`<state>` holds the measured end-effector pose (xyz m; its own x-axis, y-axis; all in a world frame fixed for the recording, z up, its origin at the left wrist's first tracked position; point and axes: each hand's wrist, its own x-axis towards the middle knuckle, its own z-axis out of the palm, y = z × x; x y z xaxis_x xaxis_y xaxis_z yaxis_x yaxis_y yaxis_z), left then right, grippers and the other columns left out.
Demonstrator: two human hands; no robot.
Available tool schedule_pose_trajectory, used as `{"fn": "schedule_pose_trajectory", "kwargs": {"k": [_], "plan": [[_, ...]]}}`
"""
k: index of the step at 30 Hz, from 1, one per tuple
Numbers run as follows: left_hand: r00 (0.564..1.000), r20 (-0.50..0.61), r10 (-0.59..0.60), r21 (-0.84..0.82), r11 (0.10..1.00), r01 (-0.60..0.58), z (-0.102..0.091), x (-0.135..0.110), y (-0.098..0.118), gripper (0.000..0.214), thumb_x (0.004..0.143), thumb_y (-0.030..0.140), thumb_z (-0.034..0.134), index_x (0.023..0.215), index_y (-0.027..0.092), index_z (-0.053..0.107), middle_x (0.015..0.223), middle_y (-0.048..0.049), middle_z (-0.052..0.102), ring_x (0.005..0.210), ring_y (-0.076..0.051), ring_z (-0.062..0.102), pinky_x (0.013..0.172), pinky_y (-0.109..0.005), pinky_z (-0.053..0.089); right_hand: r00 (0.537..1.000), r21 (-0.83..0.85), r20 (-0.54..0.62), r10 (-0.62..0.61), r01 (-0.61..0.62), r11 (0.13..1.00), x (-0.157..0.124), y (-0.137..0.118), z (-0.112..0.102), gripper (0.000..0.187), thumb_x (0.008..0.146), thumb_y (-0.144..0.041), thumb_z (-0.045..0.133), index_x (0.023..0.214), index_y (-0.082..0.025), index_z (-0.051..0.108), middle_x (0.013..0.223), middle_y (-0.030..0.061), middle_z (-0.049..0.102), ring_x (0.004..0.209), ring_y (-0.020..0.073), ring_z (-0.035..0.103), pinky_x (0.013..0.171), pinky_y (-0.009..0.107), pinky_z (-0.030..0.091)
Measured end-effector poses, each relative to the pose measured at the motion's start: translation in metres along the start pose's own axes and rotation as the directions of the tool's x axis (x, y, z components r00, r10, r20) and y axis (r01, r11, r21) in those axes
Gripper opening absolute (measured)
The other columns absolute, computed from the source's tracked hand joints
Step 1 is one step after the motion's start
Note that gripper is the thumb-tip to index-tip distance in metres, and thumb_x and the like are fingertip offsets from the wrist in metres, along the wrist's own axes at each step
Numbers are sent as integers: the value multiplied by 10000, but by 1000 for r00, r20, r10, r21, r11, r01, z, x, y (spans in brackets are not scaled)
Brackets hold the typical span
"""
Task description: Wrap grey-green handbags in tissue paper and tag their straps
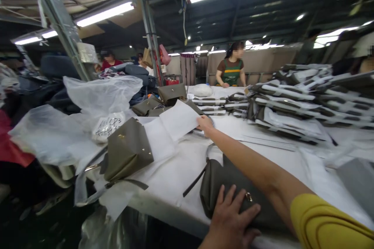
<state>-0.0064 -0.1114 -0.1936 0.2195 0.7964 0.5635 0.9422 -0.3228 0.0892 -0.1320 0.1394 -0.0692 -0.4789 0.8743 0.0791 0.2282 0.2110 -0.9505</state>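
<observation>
My left hand [230, 218] lies with fingers spread on a dark olive handbag [214, 186] at the table's front edge. The bag has a gold clasp and a loose strap end hanging to its left. Across the bag, my right arm reaches forward; my right hand [205, 123] pinches the edge of a white paper sheet [179, 120]. That sheet is tilted up over other white paper. To the left, a second olive handbag [128, 151] leans over with its strap trailing. More olive bags [172, 92] sit behind the sheet.
Tall stacks of white-wrapped olive pieces [289, 105] fill the table's right side. Clear plastic bags [58, 132] are heaped at left. Two thin dark strips [269, 142] lie on the white table covering. A person in a green apron [232, 70] stands across the table.
</observation>
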Motion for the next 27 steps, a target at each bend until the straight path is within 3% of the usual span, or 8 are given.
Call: {"fn": "schedule_pose_trajectory", "kwargs": {"k": [4, 8, 11, 14, 17, 20, 23, 27], "plan": [[964, -203, 172, 174, 975, -137, 27, 0, -9, 656, 866, 654, 521, 1459, 395, 419, 1429, -16, 559, 1299, -282, 506, 1094, -474, 368, 997, -127, 53, 51, -44, 991, -44, -2, -97, 210, 954, -218, 568, 1146, -135, 587, 877, 34, 673, 707, 125, 671, 630, 270, 599], [920, -256, 295, 289, 932, -219, 50, 8, -22, 545, 898, 570, 527, 1415, 403, 486, 1320, -6, 645, 1201, -263, 560, 1154, -463, 241, 984, -360, 107, 141, -94, 928, -108, 18, -188, 298, 847, -76, 577, 1125, -161, 640, 753, 0, 687, 597, 114, 672, 600, 256, 608], [940, -165, 300, 270, 930, -250, 32, 8, -17, 580, 887, 473, 577, 1443, 355, 461, 1374, -28, 603, 1224, -280, 545, 1091, -453, 333, 963, -533, 140, 232, -124, 837, -156, 35, -242, 357, 827, -82, 585, 1148, -205, 681, 786, 6, 711, 585, 138, 678, 619, 298, 610], [983, -41, 178, 126, 977, -171, 3, 8, -1, 564, 880, 414, 620, 1423, 338, 486, 1304, -45, 639, 1160, -286, 585, 1041, -475, 401, 955, -676, 147, 259, -94, 731, -188, 49, -271, 444, 837, -80, 587, 1260, -200, 646, 897, 65, 742, 792, 238, 724, 809, 414, 588], [995, 91, 28, -13, 1000, -27, -11, 11, 12, 440, 882, 426, 640, 1307, 321, 599, 1211, -65, 668, 1122, -298, 594, 1042, -511, 412, 980, -756, 121, 156, -11, 654, -206, 53, -274, 606, 858, -81, 586, 1445, -173, 468, 1359, 187, 584, 1299, 350, 512, 1105, 549, 357], [988, 152, -14, -54, 998, 23, -14, 14, 17, 430, 887, 418, 641, 1300, 306, 600, 1250, -78, 640, 1177, -313, 560, 1068, -548, 391, 970, -804, 227, -88, 238, 546, -229, 47, -252, 589, 910, -201, 593, 1474, -180, 424, 1575, 164, 330, 1472, 321, 253, 1207, 538, 143], [989, 150, -13, -72, 997, 24, -15, 13, 18, 401, 896, 404, 633, 1281, 299, 606, 1269, -75, 628, 1213, -313, 539, 1075, -554, 389, 895, -751, 398, -203, 445, 488, -256, 45, -215, 691, 906, -519, 591, 1464, -137, 445, 1553, 193, 360, 1459, 337, 281, 1204, 513, 197], [991, 128, -24, -98, 994, 36, -17, 13, 19, 279, 906, 386, 621, 1152, 264, 670, 1178, -71, 658, 1201, -298, 544, 1107, -549, 359, 879, -709, 476, -27, 402, 580, -272, 63, -176, 1020, 792, -684, 633, 1534, -71, 295, 1589, 276, 190, 1470, 437, 181, 1175, 562, 246]]}}
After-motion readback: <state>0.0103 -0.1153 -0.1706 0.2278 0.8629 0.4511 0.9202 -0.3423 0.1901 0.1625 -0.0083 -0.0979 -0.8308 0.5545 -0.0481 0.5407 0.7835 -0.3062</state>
